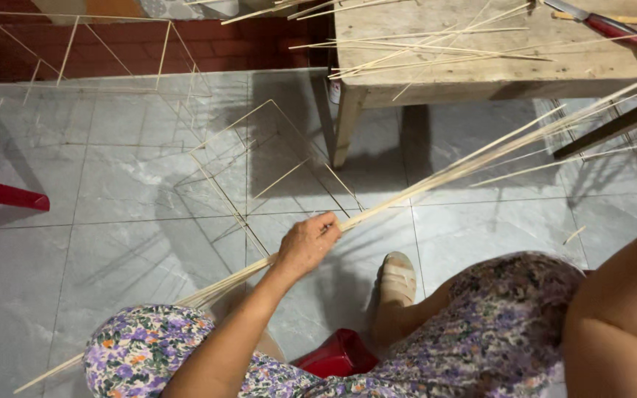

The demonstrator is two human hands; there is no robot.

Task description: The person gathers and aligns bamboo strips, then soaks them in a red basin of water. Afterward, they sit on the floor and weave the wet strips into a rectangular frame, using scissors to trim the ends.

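One L hand (305, 243) mid stick bundle (481, 158)

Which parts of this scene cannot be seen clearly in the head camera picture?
- Right hand: cut off by the right edge of the head view; only the bare arm shows, so its grip is unknown.
- Bundle of thin pale bamboo strips: its far end leaves the right edge.
- Left hand: its fingers curl around the strips, hiding the palm.
- Red plastic stool: mostly hidden under the flowered dress.

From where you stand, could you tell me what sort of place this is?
Probably a home craft workspace: the left hand grips a bundle of thin sticks, more lie on a rough wooden table, and stick frames stand on the tiled floor.
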